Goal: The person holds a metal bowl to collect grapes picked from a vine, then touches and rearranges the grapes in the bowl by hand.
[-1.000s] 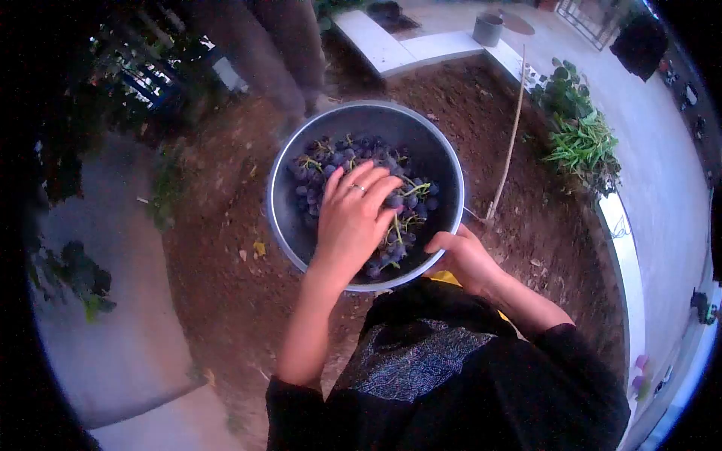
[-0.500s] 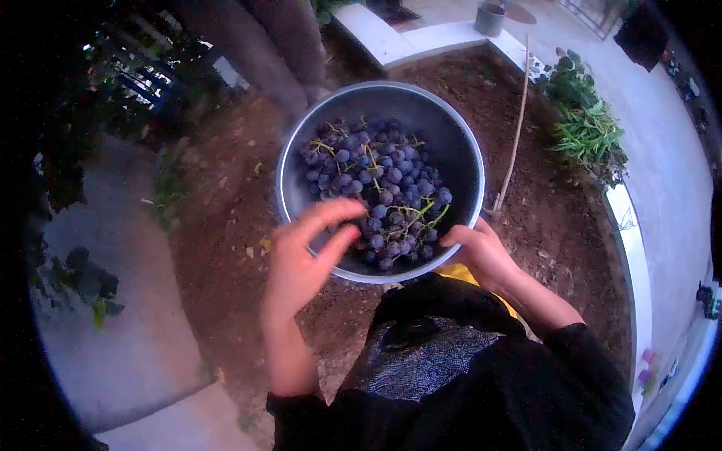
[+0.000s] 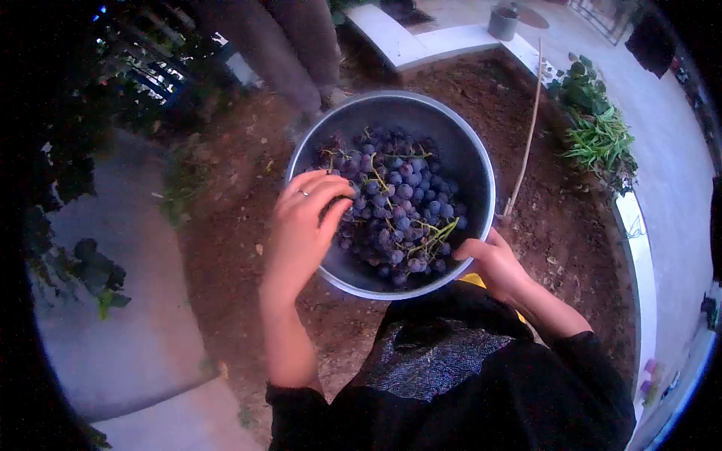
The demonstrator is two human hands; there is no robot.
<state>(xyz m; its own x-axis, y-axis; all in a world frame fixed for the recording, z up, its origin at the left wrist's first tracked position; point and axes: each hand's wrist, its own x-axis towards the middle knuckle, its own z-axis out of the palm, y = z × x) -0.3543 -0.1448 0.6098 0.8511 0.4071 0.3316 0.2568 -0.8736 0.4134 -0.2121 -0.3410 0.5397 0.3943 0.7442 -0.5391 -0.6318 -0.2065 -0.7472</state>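
A metal bowl (image 3: 459,124) with a pale rim is tilted towards me and holds dark blue-purple grapes (image 3: 402,203) on green stems. My right hand (image 3: 492,263) grips the bowl's lower right rim, thumb over the edge, the other fingers hidden beneath. Over the left side of the bowl, my left hand (image 3: 304,222), with a ring on one finger, has its fingers curled towards the thumb. Its tips pinch at a grape on the left of the heap, partly hidden by the fingers.
Another person's trousered legs (image 3: 289,49) stand just beyond the bowl. Brown soil (image 3: 233,248) lies below, bordered by a white kerb (image 3: 639,293). A thin stick (image 3: 529,135) leans at right near green plants (image 3: 602,139). A grey bucket (image 3: 502,24) stands on the far kerb.
My left hand has moved up along the heap, and its fingers have drawn closer together. In the view, the bowl and my right hand sit slightly lower and further right.
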